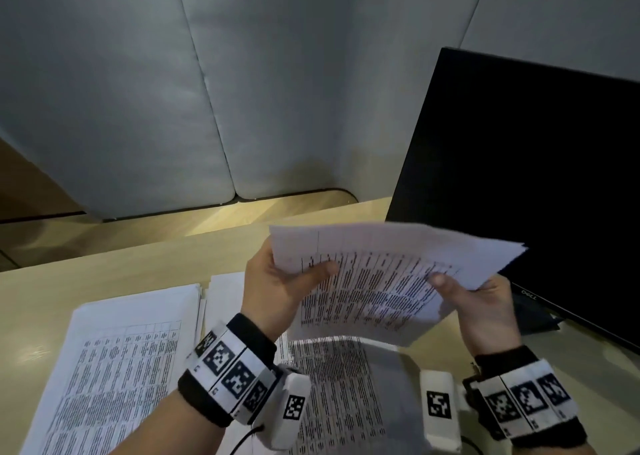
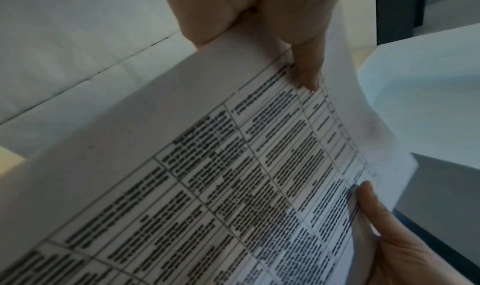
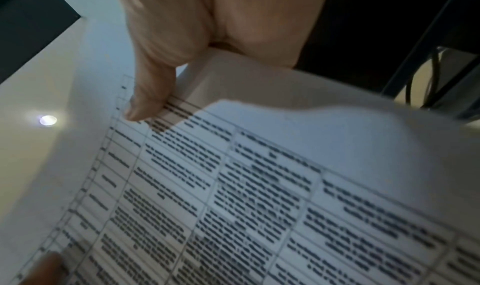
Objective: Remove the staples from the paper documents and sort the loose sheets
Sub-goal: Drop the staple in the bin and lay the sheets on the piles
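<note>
While the left hand (image 1: 277, 281) and right hand (image 1: 485, 302) are each pinching an end of the sheaf of sheets (image 1: 381, 281) above the desk (image 1: 104, 264), its far edges are fanning; loose pages risk slipping. Only the head view is showing sorted stacks (image 1: 121, 368) below.

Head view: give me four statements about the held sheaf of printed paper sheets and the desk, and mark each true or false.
1. Both hands, left hand and right hand, hold the sheaf of printed white paper sheets. True.
2. The sheaf lies flat on the pale wooden desk. False: it is held above it.
3. The black monitor shows a lit picture. False: its screen is dark.
4. More printed paper stacks lie on the desk. True.
</note>
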### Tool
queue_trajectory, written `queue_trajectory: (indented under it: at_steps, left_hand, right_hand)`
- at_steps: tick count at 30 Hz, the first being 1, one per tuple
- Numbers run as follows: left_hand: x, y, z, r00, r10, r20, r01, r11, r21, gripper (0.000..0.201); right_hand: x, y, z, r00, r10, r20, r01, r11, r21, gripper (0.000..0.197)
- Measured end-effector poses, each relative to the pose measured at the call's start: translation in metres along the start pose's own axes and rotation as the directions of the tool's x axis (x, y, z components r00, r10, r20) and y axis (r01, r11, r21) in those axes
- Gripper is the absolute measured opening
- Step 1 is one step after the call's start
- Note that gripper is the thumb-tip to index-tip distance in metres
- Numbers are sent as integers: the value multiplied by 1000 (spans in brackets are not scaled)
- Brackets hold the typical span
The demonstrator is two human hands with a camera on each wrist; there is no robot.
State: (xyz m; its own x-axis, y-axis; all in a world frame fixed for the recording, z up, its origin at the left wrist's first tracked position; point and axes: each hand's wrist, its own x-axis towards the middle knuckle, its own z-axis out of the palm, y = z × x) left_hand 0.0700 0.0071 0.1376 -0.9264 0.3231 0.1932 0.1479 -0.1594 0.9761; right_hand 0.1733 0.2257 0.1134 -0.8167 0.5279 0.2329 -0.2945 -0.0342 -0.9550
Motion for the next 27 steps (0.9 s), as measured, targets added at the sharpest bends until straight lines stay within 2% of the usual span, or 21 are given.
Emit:
queue_trajectory:
  at_steps: [4,8,13,19,23,25,26,27]
  left_hand:
    - [-5,-21,0,989,-145,-9,145,989,9,57]
    - [-7,-26,4,985,-170,1,169,982,86,45]
    - [-4,-24,1,988,-152,-7,152,987,52,33]
    - [-9,-45,4,964,-265,19,264,964,45,29]
    - [-6,-53,7,951,-307,28,302,947,110,19]
    - [-4,-55,10,944,-329,13,323,933,158,12]
    - [-2,-54,13,944,-331,2,326,930,169,10]
    - [0,-54,15,945,-328,-3,323,928,185,7]
  right_hand:
    - [-9,13,4,993,119,-26,-120,991,-60,30]
    - [-8,11,17,991,132,-19,-133,988,-76,43]
    - [-8,3,13,994,95,-60,-100,991,-91,41]
    - [-10,19,17,961,240,-139,-251,966,-67,35]
    - [-3,27,5,943,270,-192,-307,932,-193,21]
    - [-1,40,-20,905,311,-289,-403,845,-351,12]
    - [-1,50,-35,866,333,-373,-491,711,-504,19]
    - [-5,62,-54,818,364,-445,-574,479,-664,29]
